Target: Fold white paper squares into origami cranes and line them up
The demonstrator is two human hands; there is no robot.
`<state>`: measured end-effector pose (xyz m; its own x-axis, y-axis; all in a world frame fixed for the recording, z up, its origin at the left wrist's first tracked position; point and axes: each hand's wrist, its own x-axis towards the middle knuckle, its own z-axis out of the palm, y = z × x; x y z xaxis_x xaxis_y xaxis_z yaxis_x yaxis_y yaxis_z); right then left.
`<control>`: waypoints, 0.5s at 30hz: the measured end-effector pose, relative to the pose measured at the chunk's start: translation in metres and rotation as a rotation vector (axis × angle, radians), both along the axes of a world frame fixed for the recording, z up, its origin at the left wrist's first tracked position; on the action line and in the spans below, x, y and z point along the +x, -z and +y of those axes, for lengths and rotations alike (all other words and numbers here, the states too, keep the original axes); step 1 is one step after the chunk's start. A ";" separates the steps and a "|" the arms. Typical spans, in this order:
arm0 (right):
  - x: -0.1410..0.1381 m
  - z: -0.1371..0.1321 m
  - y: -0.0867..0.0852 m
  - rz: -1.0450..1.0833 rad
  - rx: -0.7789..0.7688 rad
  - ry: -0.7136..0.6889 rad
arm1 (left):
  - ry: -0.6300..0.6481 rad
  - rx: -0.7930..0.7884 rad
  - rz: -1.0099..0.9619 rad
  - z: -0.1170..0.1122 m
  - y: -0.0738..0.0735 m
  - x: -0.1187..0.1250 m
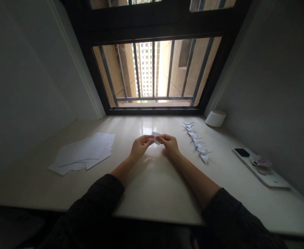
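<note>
Between my hands, a little above the pale sill, is a small folded piece of white paper [155,134]. My left hand [141,144] pinches its left side between thumb and fingers. On its right side my right hand [169,141] pinches it too, fingers curled in. Part of the paper is hidden behind my fingertips, so its exact folds cannot be made out. To the right of my right hand stands a row of several folded paper cranes [195,141], lined up from near the window toward me.
Loose white paper sheets [84,150] lie in an overlapping pile at the left. On the right lies a white phone [262,169] with a ring-like grip on its back. A white rounded object [215,118] stands by the right wall. A barred window [154,72] closes off the far side.
</note>
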<state>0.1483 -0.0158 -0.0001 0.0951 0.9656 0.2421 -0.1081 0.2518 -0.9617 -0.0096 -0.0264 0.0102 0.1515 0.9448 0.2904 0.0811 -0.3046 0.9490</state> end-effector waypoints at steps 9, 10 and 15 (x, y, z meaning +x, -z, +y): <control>-0.003 -0.001 0.000 -0.009 -0.001 -0.025 | -0.136 0.026 -0.131 0.003 0.002 -0.001; -0.004 -0.001 0.001 -0.008 0.004 -0.035 | -0.149 0.030 -0.140 0.003 0.002 -0.001; -0.004 -0.003 0.000 0.009 0.007 -0.076 | -0.175 0.055 -0.152 0.002 0.000 -0.001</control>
<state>0.1442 -0.0184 0.0001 0.0243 0.9683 0.2484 -0.1362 0.2494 -0.9588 -0.0110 -0.0240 0.0101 -0.0628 0.9351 0.3487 -0.0053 -0.3497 0.9368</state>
